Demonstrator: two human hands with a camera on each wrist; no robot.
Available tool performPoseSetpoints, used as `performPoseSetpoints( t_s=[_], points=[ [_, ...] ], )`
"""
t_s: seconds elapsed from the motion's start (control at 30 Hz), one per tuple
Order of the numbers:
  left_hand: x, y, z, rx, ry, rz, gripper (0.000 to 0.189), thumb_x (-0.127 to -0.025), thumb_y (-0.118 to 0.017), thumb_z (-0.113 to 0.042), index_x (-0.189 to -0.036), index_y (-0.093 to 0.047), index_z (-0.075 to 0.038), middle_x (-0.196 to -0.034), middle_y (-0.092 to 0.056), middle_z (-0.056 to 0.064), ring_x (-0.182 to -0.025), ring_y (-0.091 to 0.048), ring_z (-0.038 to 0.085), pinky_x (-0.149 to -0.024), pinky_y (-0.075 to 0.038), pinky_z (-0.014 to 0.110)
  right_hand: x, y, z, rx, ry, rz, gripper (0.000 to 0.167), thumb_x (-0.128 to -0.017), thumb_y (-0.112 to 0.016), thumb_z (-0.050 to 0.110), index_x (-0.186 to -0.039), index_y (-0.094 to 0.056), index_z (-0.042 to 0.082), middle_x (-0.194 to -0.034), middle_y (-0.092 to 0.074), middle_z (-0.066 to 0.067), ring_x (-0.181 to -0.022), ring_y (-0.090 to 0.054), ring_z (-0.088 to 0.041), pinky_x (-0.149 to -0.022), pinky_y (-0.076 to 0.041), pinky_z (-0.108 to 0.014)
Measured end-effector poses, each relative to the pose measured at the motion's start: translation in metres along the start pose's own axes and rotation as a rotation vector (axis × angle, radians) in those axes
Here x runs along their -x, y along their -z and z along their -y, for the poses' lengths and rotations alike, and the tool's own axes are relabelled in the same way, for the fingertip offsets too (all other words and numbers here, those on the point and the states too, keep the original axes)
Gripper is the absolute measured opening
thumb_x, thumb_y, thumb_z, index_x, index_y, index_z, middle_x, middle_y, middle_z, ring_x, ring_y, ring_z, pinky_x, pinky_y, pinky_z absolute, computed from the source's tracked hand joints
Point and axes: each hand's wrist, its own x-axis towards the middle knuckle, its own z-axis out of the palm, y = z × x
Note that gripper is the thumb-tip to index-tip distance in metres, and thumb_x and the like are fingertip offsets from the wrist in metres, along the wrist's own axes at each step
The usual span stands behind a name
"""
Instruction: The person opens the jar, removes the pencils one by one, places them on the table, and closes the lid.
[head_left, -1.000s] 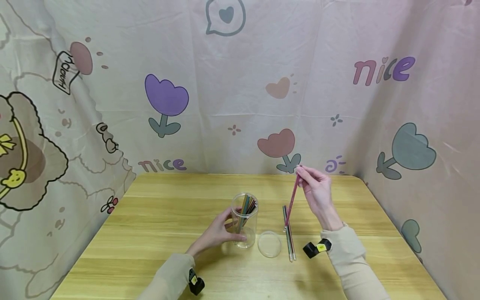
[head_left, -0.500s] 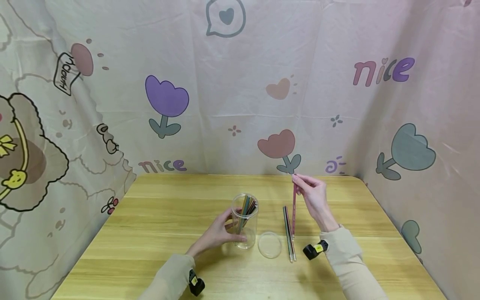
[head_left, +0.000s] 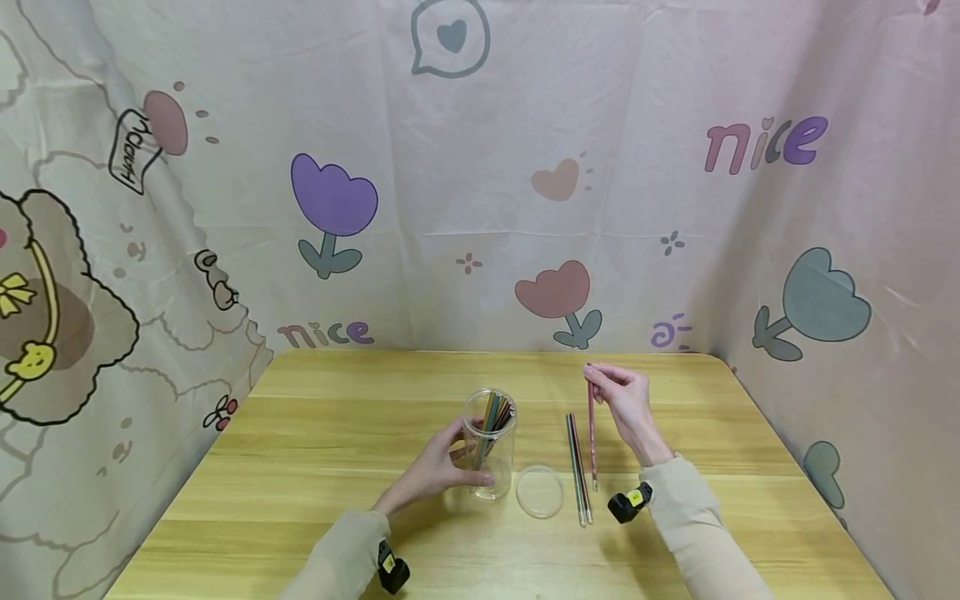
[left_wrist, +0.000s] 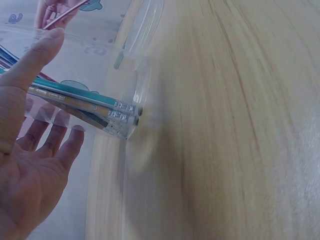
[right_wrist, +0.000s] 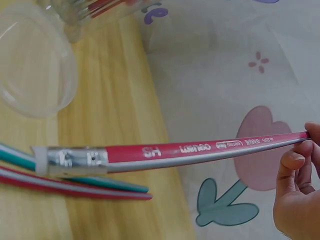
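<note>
The pink pencil [head_left: 592, 437] is pinched near its upper tip, between the thumb and fingers of the right hand [head_left: 628, 407]; by this grip it is held almost upright above the surface [head_left: 337, 433], with its eraser end down. Whether the surface is touched by this end cannot be told. In the right wrist view, a silver band, a white eraser and printed letters are seen on this pencil.

The jar [head_left: 505, 468], which is transparent, is grasped by the left hand [head_left: 435, 465]: the thumb is placed on the near side and the other fingers are bent around behind, so the grip is closed on it. The jar is stood upright on the surface. Inside it a bunch of pencils [head_left: 491, 415] is leaned; in the left wrist view, some eraser ends are seen at its bottom.

Just beside the jar, to the right, the round lid [head_left: 539, 492] is laid flat. Between the lid and the pink pencil, a green pencil [right_wrist: 110, 183] and a red pencil [right_wrist: 75, 187] are laid side by side, with their tips directed to the far edge. Behind the surface, a pale cloth [head_left: 450, 175] printed with flowers is hung.
</note>
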Motion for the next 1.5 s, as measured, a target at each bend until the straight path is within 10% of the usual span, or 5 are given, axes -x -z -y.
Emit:
performPoseSetpoints(
  t_s=[0.57, 1.5],
  points=[
    [0.000, -0.001, -0.001, -0.004, 0.020, -0.001, 0.084, -0.075, -0.090, -0.018, -0.146, -0.045, -0.015, -0.151, -0.048, 0.013, -0.136, -0.051, 0.039, -0.115, -0.047, 0.051, -0.004, 0.017, -0.028, 0.174, -0.127, -0.049, 0.023, -0.090, -0.072, 0.004, -0.080, -0.078, 0.024, -0.068, -0.071, 0.008, -0.058, -0.057, -0.003, -0.052, -0.048, -0.013],
    [-0.001, -0.001, -0.001, 0.001, 0.026, 0.003, 0.085, -0.075, -0.089, -0.018, -0.147, -0.044, -0.015, -0.151, -0.048, 0.012, -0.135, -0.051, 0.038, -0.115, -0.047, 0.051, -0.004, 0.031, -0.045, 0.298, -0.249, -0.040, 0.026, -0.091, -0.071, 0.002, -0.113, -0.068, -0.013, -0.071, -0.071, 0.006, -0.059, -0.058, -0.002, -0.052, -0.051, -0.012]
  ],
)
